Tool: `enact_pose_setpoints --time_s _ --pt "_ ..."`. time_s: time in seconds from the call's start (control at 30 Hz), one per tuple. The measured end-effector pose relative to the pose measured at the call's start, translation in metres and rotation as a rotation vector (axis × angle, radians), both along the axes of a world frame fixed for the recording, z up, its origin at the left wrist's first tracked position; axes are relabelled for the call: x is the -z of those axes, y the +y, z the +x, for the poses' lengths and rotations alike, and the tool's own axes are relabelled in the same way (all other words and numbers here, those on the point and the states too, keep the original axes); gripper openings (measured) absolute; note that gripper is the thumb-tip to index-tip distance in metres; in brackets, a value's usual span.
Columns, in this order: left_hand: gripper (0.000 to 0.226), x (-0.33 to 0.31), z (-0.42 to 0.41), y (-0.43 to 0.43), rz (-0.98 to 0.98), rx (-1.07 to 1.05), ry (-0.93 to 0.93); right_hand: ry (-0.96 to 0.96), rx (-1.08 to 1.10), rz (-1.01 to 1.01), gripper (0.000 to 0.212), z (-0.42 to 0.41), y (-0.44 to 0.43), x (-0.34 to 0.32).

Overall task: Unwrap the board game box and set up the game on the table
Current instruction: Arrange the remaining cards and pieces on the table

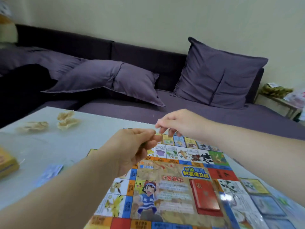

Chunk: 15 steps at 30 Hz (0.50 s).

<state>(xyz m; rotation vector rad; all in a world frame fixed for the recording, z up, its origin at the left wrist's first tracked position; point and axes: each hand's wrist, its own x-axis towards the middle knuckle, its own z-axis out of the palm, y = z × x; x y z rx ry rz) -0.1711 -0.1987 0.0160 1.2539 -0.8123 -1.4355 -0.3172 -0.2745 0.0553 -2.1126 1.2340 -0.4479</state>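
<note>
The board (173,184) lies open on the near right part of the tabletop (92,133), with a red deck (204,195) on it. Above the board's far edge the left hand (132,146) and right hand (179,124) almost meet, fingers curled and bunched. I cannot tell whether either pinches anything.
</note>
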Motion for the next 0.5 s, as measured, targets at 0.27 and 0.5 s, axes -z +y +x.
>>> enact_pose_setpoints --time_s 0.27,0.5 --pt "0.033 -0.017 0.001 0.117 -0.048 -0.197 0.004 -0.238 -0.004 0.400 0.010 0.038 0.122 -0.007" --pt "0.033 -0.009 0.028 0.191 -0.175 -0.453 -0.106 -0.301 -0.059 0.518 0.018 0.084 0.189 -0.005"
